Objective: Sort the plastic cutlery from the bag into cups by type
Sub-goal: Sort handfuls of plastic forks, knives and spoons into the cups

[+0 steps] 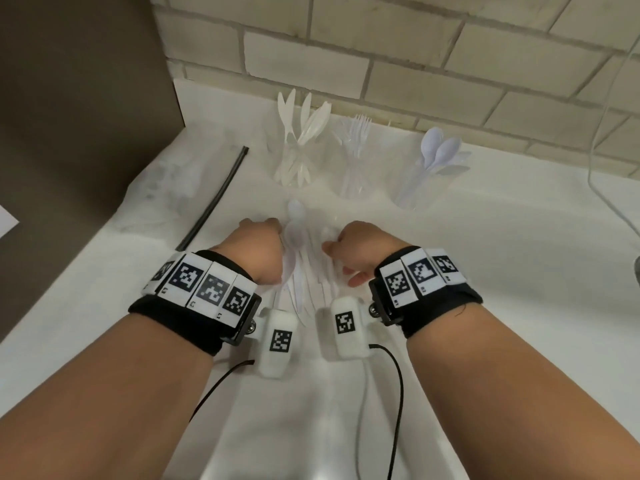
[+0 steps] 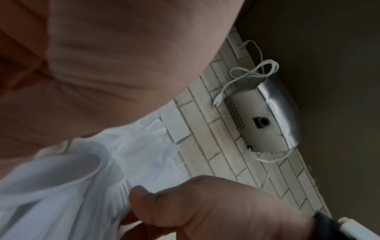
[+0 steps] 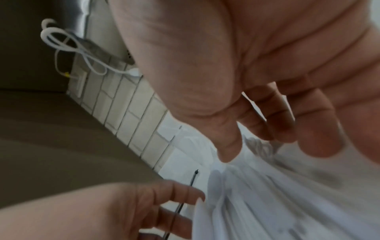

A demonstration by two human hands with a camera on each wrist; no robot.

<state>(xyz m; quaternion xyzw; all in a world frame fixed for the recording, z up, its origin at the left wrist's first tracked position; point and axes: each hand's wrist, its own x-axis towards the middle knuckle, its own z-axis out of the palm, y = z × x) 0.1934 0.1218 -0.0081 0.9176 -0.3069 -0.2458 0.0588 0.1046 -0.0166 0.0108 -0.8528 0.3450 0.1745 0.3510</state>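
Mid-sort: loose cutlery pile (image 1: 304, 265) at frame centre on the surface (image 1: 485, 271) is bracketed by left hand (image 1: 258, 252) and right hand (image 1: 360, 251), fingers curled, grip unclear; next, one piece to be singled out for the matching cup (image 1: 415, 183).

The bench (image 1: 485, 271) is viewed from above by the head camera, faced toward the tiled wall (image 1: 381, 46) along its far edge. Each wrist camera is set close under its palm, tilted, looking across the bench. The wall and the white cutlery are shared by all views.
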